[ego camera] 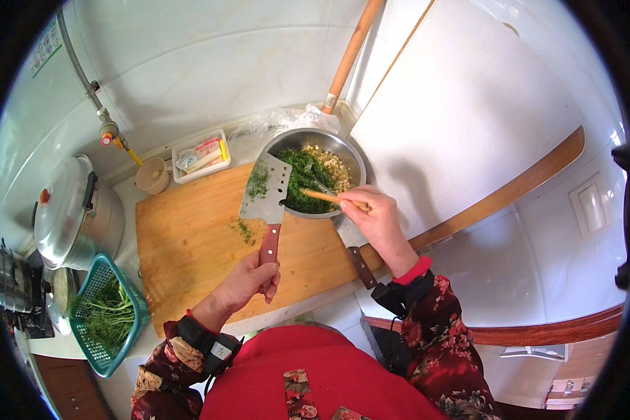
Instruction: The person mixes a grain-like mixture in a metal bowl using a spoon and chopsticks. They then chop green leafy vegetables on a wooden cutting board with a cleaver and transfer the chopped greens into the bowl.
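My left hand (248, 279) grips the reddish wooden handle of a cleaver (265, 191). Its perforated blade is held up at the left side of a stainless steel bowl (358, 152), overlapping the rim, and bits of green herb cling to it. Inside the bowl lie chopped green herbs (300, 173) and a pale yellow crumbled food (336, 165). My right hand (375, 216) pinches a thin wooden stick-like tool (320, 196), whose far end is over the herbs. A second knife (362, 266) with a dark handle lies below my right wrist, its broad blade partly hidden.
A wooden cutting board (199, 241) with herb scraps (244, 231) spans the counter. At left stand a lidded aluminium pot (73, 210) and a teal basket (139, 310) of greens. Behind are a small cup (152, 176), a white tray (202, 170) and a plastic bag (315, 119). A white panel (451, 105) bounds the right.
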Tool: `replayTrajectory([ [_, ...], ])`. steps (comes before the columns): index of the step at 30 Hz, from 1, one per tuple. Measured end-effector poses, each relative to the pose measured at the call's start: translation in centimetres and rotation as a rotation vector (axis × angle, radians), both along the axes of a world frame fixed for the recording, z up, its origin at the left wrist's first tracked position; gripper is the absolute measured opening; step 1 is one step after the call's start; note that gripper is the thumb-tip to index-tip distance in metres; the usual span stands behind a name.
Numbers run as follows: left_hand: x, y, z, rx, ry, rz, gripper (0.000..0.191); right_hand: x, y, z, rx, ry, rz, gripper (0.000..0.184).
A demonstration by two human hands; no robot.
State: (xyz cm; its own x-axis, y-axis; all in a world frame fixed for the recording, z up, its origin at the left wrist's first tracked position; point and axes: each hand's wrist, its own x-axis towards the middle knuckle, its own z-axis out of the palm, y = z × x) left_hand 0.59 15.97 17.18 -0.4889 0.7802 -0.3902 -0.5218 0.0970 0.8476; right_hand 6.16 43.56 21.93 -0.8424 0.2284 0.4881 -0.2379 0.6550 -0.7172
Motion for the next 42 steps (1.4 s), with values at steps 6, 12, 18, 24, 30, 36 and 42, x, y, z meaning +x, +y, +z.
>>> replayTrajectory([
  [6,-0.1,0.1,0.2,-0.004,0.039,-0.023,0.012,1.1,-0.3,0.7,-0.050,0.053,-0.033,0.011],
  [12,-0.3,0.8,0.8,0.034,-0.049,-0.029,0.018,2.3,-1.2,2.0,-0.167,0.170,-0.106,0.016],
  [18,-1.2,1.3,1.4,0.121,-0.171,-0.041,0.026,2.9,-2.1,0.7,-0.043,0.210,-0.116,0.017],
  [24,-2.2,1.5,2.1,0.187,-0.249,-0.077,0.027,3.4,-4.0,-0.8,0.070,0.253,0.021,0.026],
  [30,-3.1,1.9,3.0,0.197,-0.291,-0.114,0.027,4.0,-4.9,-2.0,0.015,0.223,0.094,0.026],
  [36,-3.3,1.6,3.9,0.225,-0.311,-0.112,0.025,3.8,-3.9,-2.5,0.050,0.216,0.034,0.022],
  [42,-3.1,0.8,4.6,0.216,-0.280,-0.115,0.024,2.7,-2.2,-3.0,0.013,0.229,-0.047,0.018],
])
